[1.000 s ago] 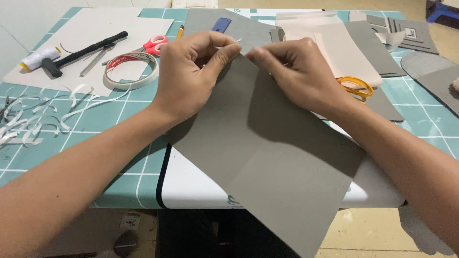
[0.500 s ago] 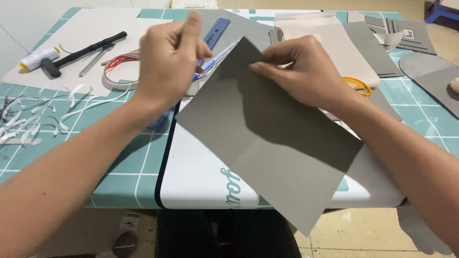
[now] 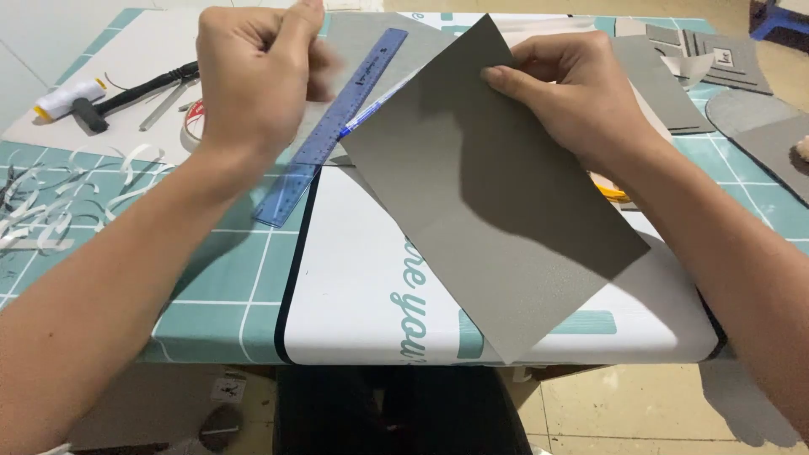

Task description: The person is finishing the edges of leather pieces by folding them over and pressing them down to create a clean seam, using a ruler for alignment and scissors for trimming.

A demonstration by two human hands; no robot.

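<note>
Far to the left of the grey sheet (image 3: 489,194), a white thread spool (image 3: 63,97) and a black-handled tool (image 3: 126,91) lie on a pale board. Below them, curls of white paper strips (image 3: 50,211) are scattered over the teal cutting mat (image 3: 227,278). Closer to the sheet, the left hand (image 3: 253,76) is raised above the table with its fingers curled in. They are blurred, so I cannot tell whether anything small is caught in them, but the hand is not touching the sheet. Between that hand and the sheet's left edge, a clear blue ruler (image 3: 337,118) lies at a slant. A blue pen (image 3: 375,105) beside it slips under the sheet's upper edge. The sheet is tilted like a diamond, with its upper part lifted and its lower corner reaching past the near edge of the white mat (image 3: 362,278). At the sheet's upper right edge, the right hand (image 3: 573,93) pinches it between thumb and fingers. As I read it, the work is at a repositioning stage, with the sheet hanging from that one grip. Laying it flat and square would take a second steadying hand near the ruler. Just right of the sheet, a yellow-handled item (image 3: 608,187) peeks out from under the wrist. Farther right lie grey cut pieces (image 3: 716,63).
</note>
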